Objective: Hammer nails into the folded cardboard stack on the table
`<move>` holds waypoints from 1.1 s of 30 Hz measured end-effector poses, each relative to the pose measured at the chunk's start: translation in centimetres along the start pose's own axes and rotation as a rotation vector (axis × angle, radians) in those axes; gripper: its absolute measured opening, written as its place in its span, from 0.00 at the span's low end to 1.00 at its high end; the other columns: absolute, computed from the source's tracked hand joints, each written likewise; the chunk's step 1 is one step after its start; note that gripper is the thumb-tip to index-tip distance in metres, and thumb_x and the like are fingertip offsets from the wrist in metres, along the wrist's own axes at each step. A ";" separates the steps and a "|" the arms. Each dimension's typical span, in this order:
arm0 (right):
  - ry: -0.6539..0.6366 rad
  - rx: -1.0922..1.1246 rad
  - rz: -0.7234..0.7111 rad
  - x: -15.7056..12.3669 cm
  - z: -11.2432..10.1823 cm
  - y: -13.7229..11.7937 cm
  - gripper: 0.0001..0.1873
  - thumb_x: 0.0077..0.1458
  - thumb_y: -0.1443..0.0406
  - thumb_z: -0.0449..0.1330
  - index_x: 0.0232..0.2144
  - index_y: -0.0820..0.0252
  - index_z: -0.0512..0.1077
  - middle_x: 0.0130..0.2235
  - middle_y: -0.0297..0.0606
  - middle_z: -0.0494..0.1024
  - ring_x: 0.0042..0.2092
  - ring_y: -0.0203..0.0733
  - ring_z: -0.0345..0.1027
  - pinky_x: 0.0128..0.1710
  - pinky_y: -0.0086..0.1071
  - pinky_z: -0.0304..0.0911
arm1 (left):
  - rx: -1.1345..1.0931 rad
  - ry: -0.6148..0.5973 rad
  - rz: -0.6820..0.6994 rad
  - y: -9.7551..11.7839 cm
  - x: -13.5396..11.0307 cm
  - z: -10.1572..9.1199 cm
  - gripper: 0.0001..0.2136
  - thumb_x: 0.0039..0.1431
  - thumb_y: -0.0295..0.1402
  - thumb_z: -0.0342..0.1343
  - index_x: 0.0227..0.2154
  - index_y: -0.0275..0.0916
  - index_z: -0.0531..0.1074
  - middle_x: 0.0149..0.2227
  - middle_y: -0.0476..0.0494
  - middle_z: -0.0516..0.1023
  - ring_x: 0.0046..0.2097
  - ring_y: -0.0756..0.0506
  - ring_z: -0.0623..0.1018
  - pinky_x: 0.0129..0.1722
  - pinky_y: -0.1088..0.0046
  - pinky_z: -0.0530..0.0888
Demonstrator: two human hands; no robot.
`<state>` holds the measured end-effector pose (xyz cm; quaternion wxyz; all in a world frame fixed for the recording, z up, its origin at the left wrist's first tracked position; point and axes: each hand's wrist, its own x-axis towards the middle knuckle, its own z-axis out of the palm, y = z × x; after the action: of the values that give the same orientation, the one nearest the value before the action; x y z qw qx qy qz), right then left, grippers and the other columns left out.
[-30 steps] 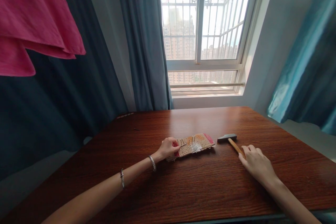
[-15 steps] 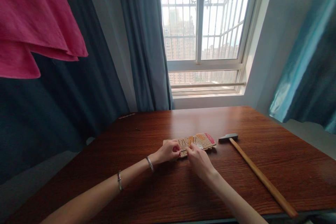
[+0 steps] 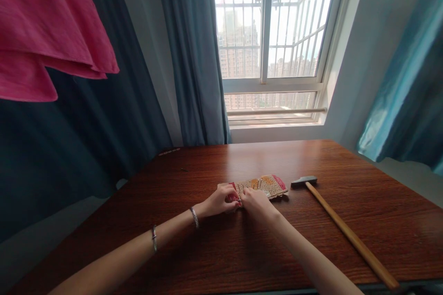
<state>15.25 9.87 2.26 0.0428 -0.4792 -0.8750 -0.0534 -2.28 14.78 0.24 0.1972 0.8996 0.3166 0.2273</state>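
A flat piece, dotted tan with orange patches and pink ends [image 3: 277, 185], lies on the table between and beyond my hands; it looks like a patterned packet or board. Several thin dark nails [image 3: 257, 184] stand up from its top. Around its left end curl the fingers of my left hand [image 3: 224, 198], thumb and fingertips closed at the near left corner. My right hand [image 3: 258, 203] is pinched at that same corner, fingertips almost touching the left ones. A tiny shiny bit shows between the fingertips, too small to name.
To the right lies a hammer [image 3: 346, 228] with a wooden handle, its head near the patterned piece. A small dark nail-like object [image 3: 184, 169] rests at the back left of the brown table [image 3: 194, 258]. Curtains [image 3: 194, 55] and a barred window stand behind.
My right hand has moved left along the patterned piece, to the fingertips of my left hand. The left hand stays at the left end. The view has shifted slightly.
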 end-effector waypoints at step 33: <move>0.555 1.480 0.415 -3.0 3.1 9.8 0.09 0.42 0.62 0.61 0.25 0.62 0.67 0.22 0.31 0.68 0.25 0.33 0.63 0.18 0.24 0.63 | -0.131 0.101 -0.187 -2.0 4.5 1.7 0.12 0.45 0.40 0.58 0.28 0.36 0.75 0.29 0.46 0.73 0.33 0.48 0.71 0.33 0.75 0.66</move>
<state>25.11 13.02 -0.71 0.5725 -0.4483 -0.5347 0.4305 0.79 18.81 -0.87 0.2598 0.8387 0.3930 0.2732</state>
